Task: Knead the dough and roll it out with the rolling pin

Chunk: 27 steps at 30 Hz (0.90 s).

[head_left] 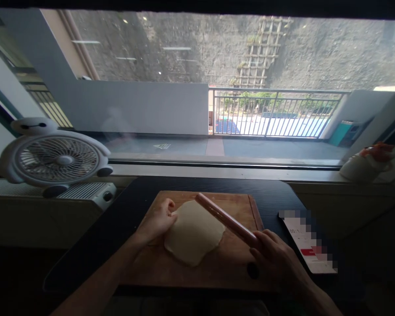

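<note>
A flattened sheet of pale dough (193,235) with an uneven outline lies on a wooden cutting board (230,276). My left hand (161,218) is at the dough's upper left edge, its fingers curled in and closed on that edge. In my right hand (272,250) is one end of a smooth wooden rolling pin (228,221). The pin slants up to the left, its far end over the top of the dough. Whether the pin touches the dough I cannot tell.
The board rests on a dark table (102,245). A phone (304,243) lies on the table's right side. A white fan (64,160) stands on the left, by a window. On the sill at right sits a pale figurine (362,166).
</note>
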### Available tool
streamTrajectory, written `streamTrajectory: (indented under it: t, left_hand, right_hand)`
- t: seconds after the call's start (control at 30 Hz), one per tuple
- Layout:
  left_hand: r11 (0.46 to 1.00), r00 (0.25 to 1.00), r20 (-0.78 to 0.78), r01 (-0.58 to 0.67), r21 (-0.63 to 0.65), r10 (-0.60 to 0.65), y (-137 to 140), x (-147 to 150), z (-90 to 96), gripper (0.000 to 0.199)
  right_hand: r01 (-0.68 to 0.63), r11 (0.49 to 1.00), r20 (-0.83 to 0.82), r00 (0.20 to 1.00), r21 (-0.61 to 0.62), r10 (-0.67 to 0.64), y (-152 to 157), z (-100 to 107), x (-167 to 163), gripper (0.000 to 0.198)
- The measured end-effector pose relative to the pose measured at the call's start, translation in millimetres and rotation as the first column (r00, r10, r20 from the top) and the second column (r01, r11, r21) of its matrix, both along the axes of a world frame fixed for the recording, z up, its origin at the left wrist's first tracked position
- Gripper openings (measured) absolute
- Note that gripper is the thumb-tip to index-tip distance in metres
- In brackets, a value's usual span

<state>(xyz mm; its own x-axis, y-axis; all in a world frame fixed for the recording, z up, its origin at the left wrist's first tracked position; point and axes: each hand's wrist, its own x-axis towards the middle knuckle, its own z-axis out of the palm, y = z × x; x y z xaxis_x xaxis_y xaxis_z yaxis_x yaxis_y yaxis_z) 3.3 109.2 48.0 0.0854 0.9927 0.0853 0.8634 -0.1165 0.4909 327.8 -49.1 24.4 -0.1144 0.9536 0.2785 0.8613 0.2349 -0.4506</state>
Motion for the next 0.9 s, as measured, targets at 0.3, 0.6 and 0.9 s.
streamTrajectory:
  t: [0.3, 0.6, 0.9]
  left_hand:
    - [0.950, 0.945, -0.204, 0.283, 0.128, -0.254, 14.9, 63.9, -7.5, 0.048]
    - [0.959, 0.947, -0.281, 0.212, 0.191, -0.153, 69.4, 113.4, -10.6, 0.055]
    - [0.897, 0.835, -0.458, 0.414, 0.158, -0.305, -17.8, 51.6, -19.3, 0.057]
  right_hand:
    - [-0.113, 0.993, 0.106, 0.988, -0.034, 0.116, 26.4, 8.9, -32.3, 0.018]
    - [0.007, 0.997, 0.195, 0.981, 0.073, -0.021, 52.0, 2.9, -13.0, 0.028]
    - [-0.044, 0.994, 0.321, 0.947, 0.095, 0.011, 21.0, -17.4, -21.5, 0.053]
